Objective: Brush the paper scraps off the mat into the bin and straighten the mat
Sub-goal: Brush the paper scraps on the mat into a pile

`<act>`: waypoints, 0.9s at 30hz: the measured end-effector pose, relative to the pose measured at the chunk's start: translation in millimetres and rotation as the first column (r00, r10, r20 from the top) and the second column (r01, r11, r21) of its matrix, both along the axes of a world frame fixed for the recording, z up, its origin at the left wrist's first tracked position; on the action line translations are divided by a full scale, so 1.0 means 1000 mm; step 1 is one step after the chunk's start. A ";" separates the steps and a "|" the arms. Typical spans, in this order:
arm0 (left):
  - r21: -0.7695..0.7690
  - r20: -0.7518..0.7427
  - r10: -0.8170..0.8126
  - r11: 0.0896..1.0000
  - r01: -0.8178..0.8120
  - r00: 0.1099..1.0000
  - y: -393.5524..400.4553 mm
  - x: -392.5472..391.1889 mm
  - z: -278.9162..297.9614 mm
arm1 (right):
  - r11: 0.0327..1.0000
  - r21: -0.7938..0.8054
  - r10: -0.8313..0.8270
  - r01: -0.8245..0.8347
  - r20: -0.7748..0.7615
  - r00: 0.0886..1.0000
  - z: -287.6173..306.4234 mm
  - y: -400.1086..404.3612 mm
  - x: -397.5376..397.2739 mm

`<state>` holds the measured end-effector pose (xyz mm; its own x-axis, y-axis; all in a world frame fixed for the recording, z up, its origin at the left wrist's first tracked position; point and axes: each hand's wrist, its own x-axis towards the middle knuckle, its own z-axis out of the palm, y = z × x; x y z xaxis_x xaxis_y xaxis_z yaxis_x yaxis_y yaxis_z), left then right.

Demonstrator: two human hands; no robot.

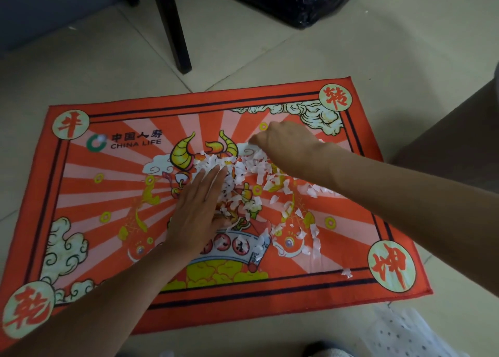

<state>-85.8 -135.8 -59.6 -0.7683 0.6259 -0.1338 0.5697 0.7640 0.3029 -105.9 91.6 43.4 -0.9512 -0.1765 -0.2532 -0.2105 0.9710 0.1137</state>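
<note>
On the "CHINA LIFE" mat (81, 194), both hands (198, 208) rake paper scraps (243, 173).

Paper scraps (237, 183) heaped on my mat (108, 194).
White torn scraps lie piled at the centre of the red-orange printed mat, thinning toward its right side; the mat lies flat but skewed on the tiled floor, black-bagged bin (291, 0) beyond.
</note>
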 end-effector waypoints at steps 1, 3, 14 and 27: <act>-0.004 -0.006 0.000 1.000 -0.001 1.000 -0.001 0.000 0.000 | 1.000 0.000 0.017 -0.017 -0.002 1.000 -0.002 -0.001 0.004; -0.007 -0.009 -0.001 1.000 0.001 1.000 -0.002 0.000 0.001 | 0.999 0.006 0.043 -0.043 -0.005 0.999 -0.004 -0.004 0.012; 0.006 -0.020 -0.010 1.000 0.010 1.000 0.001 -0.001 0.001 | 0.989 -0.090 0.115 -0.114 0.005 0.993 -0.002 -0.035 0.033; -0.014 -0.030 0.016 1.000 -0.016 0.999 0.000 -0.003 -0.003 | 0.996 -0.036 -0.079 0.078 -0.027 0.997 0.013 0.006 0.016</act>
<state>-88.5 -136.2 -62.3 -0.7821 0.6115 -0.1198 0.5658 0.7774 0.2747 -89.5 97.7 56.7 -0.9691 -0.1098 -0.2209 -0.1311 0.9878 0.0842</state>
